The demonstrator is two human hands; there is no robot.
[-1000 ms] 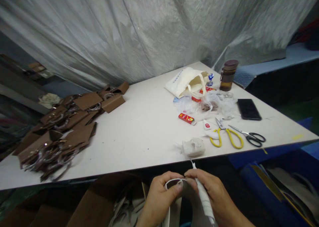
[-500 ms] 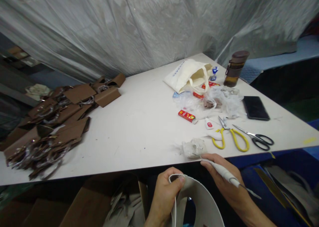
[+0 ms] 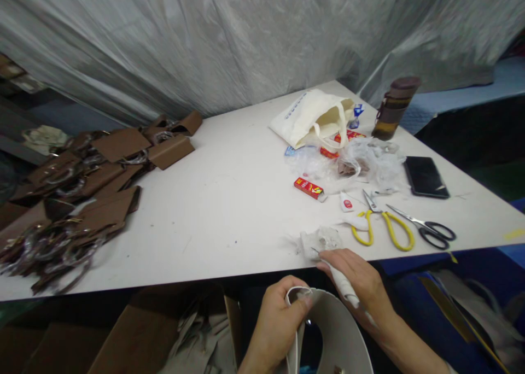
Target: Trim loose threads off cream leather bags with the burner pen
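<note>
My left hand [image 3: 279, 320] pinches the rim of a pale grey curved piece [image 3: 342, 330] below the table's front edge. In my right hand [image 3: 361, 286] is a thin tool wrapped in white material [image 3: 343, 282], its tip at a crumpled whitish lump [image 3: 319, 243] on the table edge. Just beyond that hand lie yellow-handled scissors [image 3: 388, 221] and black-handled scissors [image 3: 426, 226]. The lower part of the grey piece is cut off by the frame.
Brown leather-like bags [image 3: 110, 171] are piled on the table's left. On the right are a cream tote bag [image 3: 305, 117], plastic wrap [image 3: 381, 163], red boxes [image 3: 309, 188], a bottle [image 3: 396, 109] and a phone [image 3: 425, 177]. Cardboard [image 3: 135, 330] is below.
My right hand has moved left with the wrapped tool, nearer the whitish lump and my left hand. My left hand keeps its pinch on the grey piece. The view has shifted slightly.
</note>
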